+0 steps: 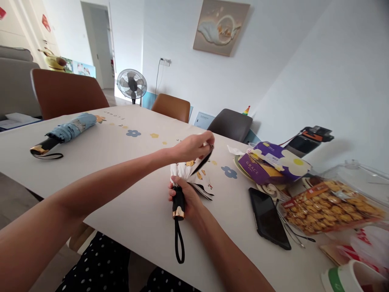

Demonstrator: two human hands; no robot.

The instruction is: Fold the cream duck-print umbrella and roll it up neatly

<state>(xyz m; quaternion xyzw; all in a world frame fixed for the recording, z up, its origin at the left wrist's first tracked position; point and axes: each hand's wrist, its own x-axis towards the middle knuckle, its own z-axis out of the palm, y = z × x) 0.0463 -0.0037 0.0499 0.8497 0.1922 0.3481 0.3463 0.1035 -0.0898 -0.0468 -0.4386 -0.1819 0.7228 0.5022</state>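
A folding umbrella (178, 202) with white, cartoon-printed cloth and a black handle lies over the table before me, its wrist loop hanging toward me. My right hand (185, 190) is wrapped round it where handle and cloth meet. Above it, my left hand (199, 146) pinches the dark edge of a loose fold of the cloth and lifts it. Part of the canopy is hidden behind my hands and forearm. A second umbrella (71, 129), light blue and rolled up, lies at the left with its black handle toward me.
On the right are a black phone (269, 218), cables, a purple tissue pack (261, 166), a packet of cookies (334, 202), a dark bottle (306, 140) and a green-banded cup (337, 279). Chairs (172, 107) stand along the table's far side, with a fan (133, 84) behind.
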